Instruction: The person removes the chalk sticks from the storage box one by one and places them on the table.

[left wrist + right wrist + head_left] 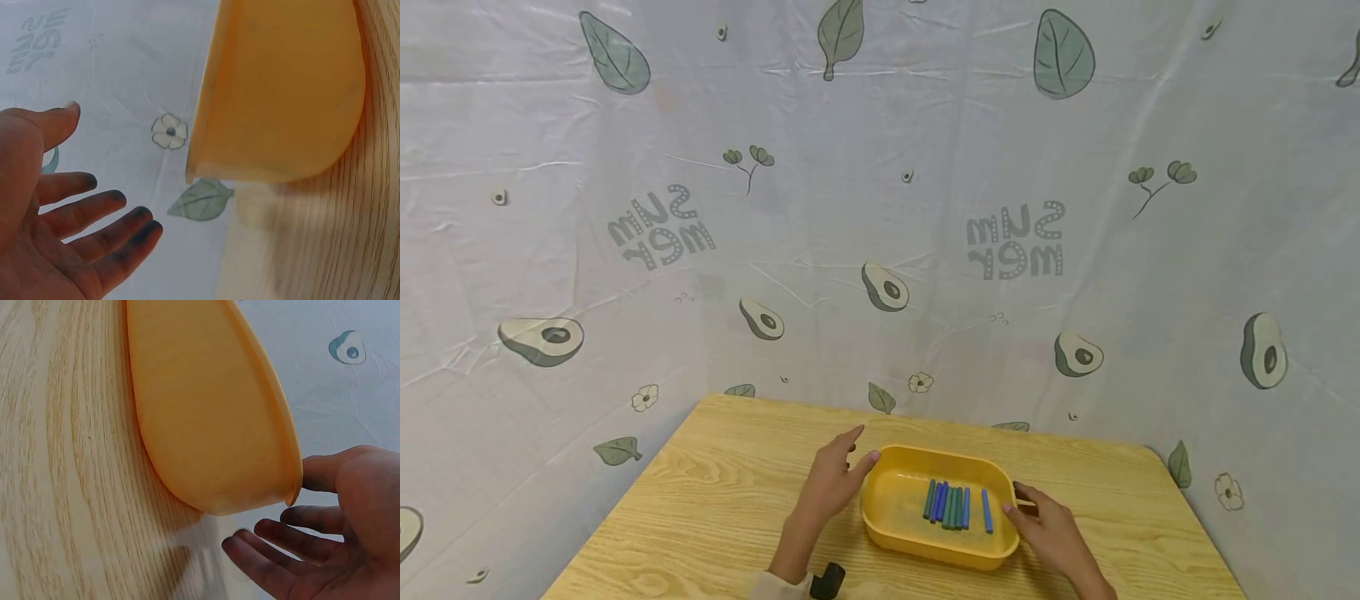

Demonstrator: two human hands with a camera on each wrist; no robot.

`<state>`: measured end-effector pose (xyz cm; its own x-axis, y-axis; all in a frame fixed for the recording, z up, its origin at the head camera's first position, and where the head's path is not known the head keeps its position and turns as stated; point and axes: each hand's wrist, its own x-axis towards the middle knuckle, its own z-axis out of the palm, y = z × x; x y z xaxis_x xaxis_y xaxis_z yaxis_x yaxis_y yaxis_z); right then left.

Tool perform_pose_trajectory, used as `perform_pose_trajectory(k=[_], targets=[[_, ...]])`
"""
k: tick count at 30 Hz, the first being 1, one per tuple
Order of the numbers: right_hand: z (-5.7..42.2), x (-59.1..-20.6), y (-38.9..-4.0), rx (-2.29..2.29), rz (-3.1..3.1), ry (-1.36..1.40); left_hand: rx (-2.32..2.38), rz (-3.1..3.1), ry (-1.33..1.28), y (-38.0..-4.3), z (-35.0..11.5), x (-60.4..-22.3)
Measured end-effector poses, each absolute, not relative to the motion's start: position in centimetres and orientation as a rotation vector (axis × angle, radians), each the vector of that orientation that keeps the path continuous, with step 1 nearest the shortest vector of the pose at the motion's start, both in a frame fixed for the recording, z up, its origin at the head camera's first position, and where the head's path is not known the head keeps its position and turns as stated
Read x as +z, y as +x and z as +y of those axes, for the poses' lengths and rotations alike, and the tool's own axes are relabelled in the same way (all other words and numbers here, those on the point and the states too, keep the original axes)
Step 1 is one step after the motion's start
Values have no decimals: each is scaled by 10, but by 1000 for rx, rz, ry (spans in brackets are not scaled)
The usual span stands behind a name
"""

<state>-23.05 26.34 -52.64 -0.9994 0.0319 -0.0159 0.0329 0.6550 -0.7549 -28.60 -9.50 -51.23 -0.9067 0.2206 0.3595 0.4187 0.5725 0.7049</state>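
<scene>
A yellow plastic tray [887, 543] with rounded corners and raised walls sits on the wooden table. Several blue and green crayon-like sticks [951, 507] lie side by side in it, and one blue stick [987, 511] lies apart to their right. At the tray's left end, my left hand [833, 482] holds nothing; its fingers are spread in the left wrist view, beside the tray wall [287, 94]. My right hand [1051, 529] is at the right end, thumb over the rim and fingers outside it. In the right wrist view its fingertips [269, 528] look dark.
The wood-grain table [722, 483] extends around the tray on all sides. A pale curtain [820, 208] printed with avocados and leaves hangs behind and beside it. A black band [828, 581] is on the left wrist.
</scene>
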Motion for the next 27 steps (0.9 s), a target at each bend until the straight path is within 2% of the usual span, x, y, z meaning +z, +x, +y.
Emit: perform_pose_trajectory(k=[27], targets=[[260,-538,-231,-1702,2580,229,-1435,-2566,-638,-285,-47,-515]])
